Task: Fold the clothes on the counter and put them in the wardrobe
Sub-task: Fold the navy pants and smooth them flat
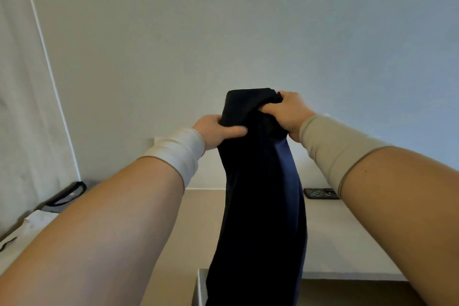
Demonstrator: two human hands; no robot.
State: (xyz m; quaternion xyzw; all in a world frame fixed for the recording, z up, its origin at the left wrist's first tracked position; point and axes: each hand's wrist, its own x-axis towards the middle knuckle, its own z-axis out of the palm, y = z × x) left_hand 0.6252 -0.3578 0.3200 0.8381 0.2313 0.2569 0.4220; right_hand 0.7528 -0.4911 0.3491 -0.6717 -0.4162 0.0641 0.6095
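A dark navy garment (258,206) hangs straight down in the middle of the view, held up in the air above the beige counter (342,236). My left hand (216,131) grips its left upper edge, thumb across the cloth. A little higher, my right hand (288,110) clutches the bunched top of the same garment. Both arms are stretched forward at chest height. The garment's lower end runs out of view at the bottom.
More clothes lie on the counter at the far left: a grey top with a black collar (64,197) and a white piece (32,221). A dark patterned phone (320,193) lies near the wall at the right. A white curtain (22,107) hangs at the left.
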